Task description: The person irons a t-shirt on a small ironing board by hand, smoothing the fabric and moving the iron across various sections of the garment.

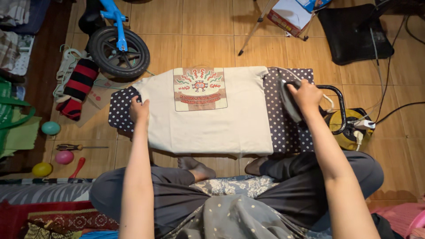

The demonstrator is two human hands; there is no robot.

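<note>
Two hands worked: left hand (pixel 139 109) lay open, flat, pinning the cream shirt (pixel 208 128) at the ironing board (pixel 290 132)'s left edge, right hand (pixel 305 95) gripped the iron (pixel 288 101) at the right edge; keeping fabric taut seemed wise.

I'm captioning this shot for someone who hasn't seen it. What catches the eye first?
A cream shirt with a colourful print lies centred on a polka-dot ironing board. The right hand grips an iron at its right edge; the left hand presses the shirt's left edge.

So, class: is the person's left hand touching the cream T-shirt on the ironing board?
Touching. The head view shows the left hand pressed flat on the cream T-shirt's left edge, no gap visible.
</note>
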